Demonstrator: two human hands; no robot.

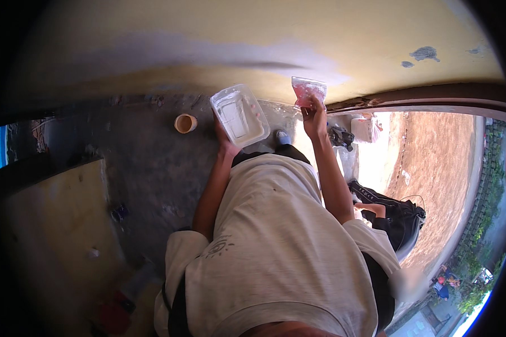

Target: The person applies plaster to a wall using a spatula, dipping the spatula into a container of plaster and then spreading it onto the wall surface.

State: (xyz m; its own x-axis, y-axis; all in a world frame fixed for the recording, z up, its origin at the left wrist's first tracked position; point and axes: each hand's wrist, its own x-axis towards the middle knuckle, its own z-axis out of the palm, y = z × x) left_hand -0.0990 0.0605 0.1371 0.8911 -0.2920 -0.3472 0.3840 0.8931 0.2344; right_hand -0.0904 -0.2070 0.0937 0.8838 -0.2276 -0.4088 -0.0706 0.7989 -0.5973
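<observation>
My left hand (221,135) grips the side of a clear plastic tub (258,104), its fingers mostly hidden behind it. White paste (237,121) coats the inside of the tub, which is tilted so that I see into it. In my right hand (315,116) is a flat, pinkish scraper (308,90) with a wide pale edge and white smears. The scraper is held up close to the yellow wall (208,33); whether it touches cannot be made out. Pale, lilac-looking patches spread over the wall ahead of both hands.
A round, tan-coloured bucket (185,123) stands on the dark floor left of the tub. To the right, a doorway opens onto brown ground (433,168). A dark plastic bag (340,137) lies by the threshold. Another person in dark clothes (396,216) is at my right.
</observation>
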